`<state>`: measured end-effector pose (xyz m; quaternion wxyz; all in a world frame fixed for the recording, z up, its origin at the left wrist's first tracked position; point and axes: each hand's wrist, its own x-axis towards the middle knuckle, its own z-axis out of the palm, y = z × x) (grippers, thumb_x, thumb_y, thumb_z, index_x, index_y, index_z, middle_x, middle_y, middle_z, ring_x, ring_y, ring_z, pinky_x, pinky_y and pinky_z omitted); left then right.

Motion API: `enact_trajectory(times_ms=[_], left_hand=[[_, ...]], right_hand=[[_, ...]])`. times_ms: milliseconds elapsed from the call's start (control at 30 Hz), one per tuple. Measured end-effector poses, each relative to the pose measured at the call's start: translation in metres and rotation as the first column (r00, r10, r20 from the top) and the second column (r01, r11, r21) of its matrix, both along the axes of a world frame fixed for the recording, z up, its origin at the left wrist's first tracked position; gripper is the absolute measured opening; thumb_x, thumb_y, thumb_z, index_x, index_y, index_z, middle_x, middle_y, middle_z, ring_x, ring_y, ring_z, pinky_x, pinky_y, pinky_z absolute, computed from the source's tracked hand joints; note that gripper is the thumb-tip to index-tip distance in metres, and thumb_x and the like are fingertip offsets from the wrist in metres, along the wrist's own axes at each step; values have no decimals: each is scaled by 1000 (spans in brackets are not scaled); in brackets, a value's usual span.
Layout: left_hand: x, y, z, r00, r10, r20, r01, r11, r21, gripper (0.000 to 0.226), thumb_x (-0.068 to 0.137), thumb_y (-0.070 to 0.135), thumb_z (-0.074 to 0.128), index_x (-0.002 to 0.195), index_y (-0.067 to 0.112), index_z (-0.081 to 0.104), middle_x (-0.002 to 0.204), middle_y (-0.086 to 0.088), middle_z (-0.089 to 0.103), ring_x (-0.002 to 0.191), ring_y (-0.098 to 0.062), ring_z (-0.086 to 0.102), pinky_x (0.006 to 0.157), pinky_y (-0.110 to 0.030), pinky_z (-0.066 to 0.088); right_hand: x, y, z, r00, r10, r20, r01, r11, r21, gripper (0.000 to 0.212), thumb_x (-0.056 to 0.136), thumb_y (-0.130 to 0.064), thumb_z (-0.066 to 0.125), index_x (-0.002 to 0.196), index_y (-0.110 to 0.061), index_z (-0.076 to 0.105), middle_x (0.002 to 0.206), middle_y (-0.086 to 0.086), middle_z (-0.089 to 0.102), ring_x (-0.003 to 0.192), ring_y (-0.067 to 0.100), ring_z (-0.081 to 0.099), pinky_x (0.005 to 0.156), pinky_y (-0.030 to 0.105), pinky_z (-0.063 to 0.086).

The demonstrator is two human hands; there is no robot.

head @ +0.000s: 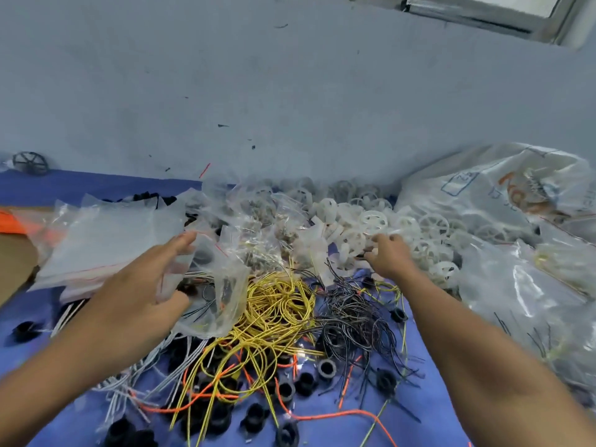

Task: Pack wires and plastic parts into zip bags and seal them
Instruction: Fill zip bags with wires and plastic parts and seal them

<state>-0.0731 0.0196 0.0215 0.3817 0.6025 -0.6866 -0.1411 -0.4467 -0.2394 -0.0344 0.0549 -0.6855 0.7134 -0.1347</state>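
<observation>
My left hand (151, 279) holds a clear zip bag (216, 285) between thumb and fingers; dark wires and small parts show inside it. My right hand (392, 256) reaches into a heap of white plastic wheels (374, 224), its fingers curled around one of them. Below the hands lies a tangle of yellow wires (274, 304), with black wires (351, 321) to its right. Orange wires (322, 417), white wires (167, 366) and black plastic caps (327, 369) are scattered over the blue cloth (429, 404).
A stack of empty zip bags (106, 246) lies at the left, and filled bags (258, 217) are piled in the middle back. Big plastic sacks (503, 195) stand at the right. A black wheel (29, 162) sits far left against the wall. Cardboard (14, 259) lies at the left edge.
</observation>
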Motion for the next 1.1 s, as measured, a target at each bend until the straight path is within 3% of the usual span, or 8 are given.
enact_trajectory(times_ms=[200, 267, 400, 567, 733, 833, 933, 1100], left_hand=[[10, 4, -20, 997, 73, 39, -73, 997, 7, 74, 80, 30, 61, 140, 62, 33, 132, 34, 51, 85, -24, 70, 69, -30, 56], [9, 7, -19, 996, 82, 43, -82, 997, 13, 75, 73, 35, 55, 139, 64, 33, 132, 36, 50, 87, -25, 69, 75, -22, 51], [3, 5, -16, 998, 60, -26, -59, 998, 31, 72, 85, 28, 59, 135, 70, 29, 134, 38, 46, 92, -26, 67, 78, -30, 52], [-4, 7, -12, 997, 49, -53, -46, 998, 51, 79, 86, 19, 61, 136, 68, 25, 133, 40, 46, 92, -31, 66, 69, -33, 49], [-8, 14, -11, 998, 58, -38, -57, 998, 29, 71, 83, 24, 57, 136, 65, 33, 127, 44, 40, 41, -5, 40, 48, -8, 39], [-12, 18, -10, 998, 44, 36, -45, 999, 11, 63, 84, 24, 55, 137, 54, 40, 118, 52, 44, 57, 6, 51, 63, -8, 42], [-15, 21, -12, 987, 50, 151, -45, 998, -41, 63, 89, 12, 56, 141, 45, 42, 132, 34, 42, 112, 12, 45, 93, -18, 40], [-16, 30, -22, 966, 49, 253, -31, 997, -74, 53, 91, 3, 52, 133, 35, 56, 132, 17, 47, 123, -7, 42, 104, -22, 32]], right_hand=[[16, -63, -5, 993, -78, 85, 85, 993, -83, 57, 90, -44, 39, 139, -16, 39, 139, 24, 43, 123, 42, 44, 100, 50, 41], [20, -71, 0, 982, -101, 160, 118, 988, -100, 68, 82, -52, 38, 142, -21, 31, 137, 24, 43, 123, 43, 43, 97, 52, 39], [21, -91, 4, 987, -93, -131, 110, 985, 131, 84, 84, -51, 54, 152, -22, 13, 142, 24, 44, 136, 43, 33, 113, 55, 23], [27, -81, 5, 956, -216, -197, 209, 976, -57, 47, 84, -18, 51, 130, -12, 48, 121, 24, 58, 121, 41, 46, 100, 44, 36], [21, -50, 24, 958, -250, -139, 215, 950, -228, 27, 89, -12, 46, 115, -17, 55, 107, 24, 63, 112, 40, 47, 94, 43, 34], [17, -28, 48, 957, -272, -102, 224, 916, -334, 25, 94, -18, 43, 114, -24, 57, 105, 21, 66, 114, 38, 45, 95, 43, 32], [17, 5, 71, 983, -184, -11, 167, 915, -367, 25, 97, -26, 44, 117, -30, 59, 107, 18, 67, 112, 35, 50, 95, 41, 35], [39, 108, 88, 749, 283, 599, -147, 953, -266, 17, 99, -24, 53, 115, -22, 60, 107, 10, 67, 81, 19, 60, 66, 30, 47]])
